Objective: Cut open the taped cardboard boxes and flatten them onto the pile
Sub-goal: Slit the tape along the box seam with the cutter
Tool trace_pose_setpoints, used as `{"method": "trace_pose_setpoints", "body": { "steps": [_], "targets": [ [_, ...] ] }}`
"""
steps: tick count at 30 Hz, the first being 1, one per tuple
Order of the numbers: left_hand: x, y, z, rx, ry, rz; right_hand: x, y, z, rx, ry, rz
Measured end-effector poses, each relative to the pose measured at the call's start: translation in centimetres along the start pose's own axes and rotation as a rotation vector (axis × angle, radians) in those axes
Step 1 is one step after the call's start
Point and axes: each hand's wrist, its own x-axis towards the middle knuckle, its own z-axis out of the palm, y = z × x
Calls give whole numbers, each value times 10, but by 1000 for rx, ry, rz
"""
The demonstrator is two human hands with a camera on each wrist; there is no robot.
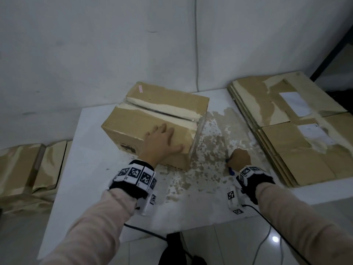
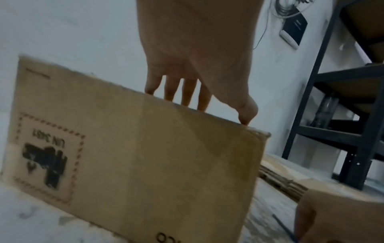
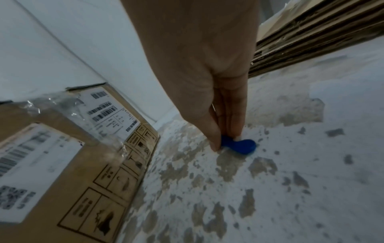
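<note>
Dim, cool, bluish light is filling all three views, leaving colours washed out and soft. A small bright glare spot is shining on the glossy grey floor tile (image 1: 275,239). Both wrist views are smearing with motion blur and bending strongly toward their edges.

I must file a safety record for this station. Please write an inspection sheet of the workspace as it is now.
Surface: white table, paint worn off in patches.
Job's things: brown cardboard box, top seam looks slit; pile of flattened brown cardboard on the right.
Clutter: more brown boxes at left.
Grippers: left hand rests flat on the box; right hand pinches a small blue cutter against the table.
Cables: black cable from right wrist.
Surroundings: white wall, black metal shelf.
</note>
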Motion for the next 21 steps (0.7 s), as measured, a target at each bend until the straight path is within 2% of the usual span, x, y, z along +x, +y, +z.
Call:
{"method": "trace_pose_setpoints", "body": {
  "steps": [3,6,10,12,16,21],
  "targets": [
    [-4,-18,-5,7,-7,77,-1,1,-2,35,32,-1],
    [-14,-34,-5,-42,-24,137,-6,4,-6,196,104,-31],
    [-33,-56,-12,-110,-35,138,-24,-2,-15,476,328,-218],
    [-46,-66,-22,-77,-46,105,-37,-11,-21,566,395,-318],
    [-65,-84,-30,-29,35,10,-62,-30,-30,705,331,-493],
    [-73,-66,-18,-25,80,-9,-82,-61,-26,654,189,-670]
  ]
}}
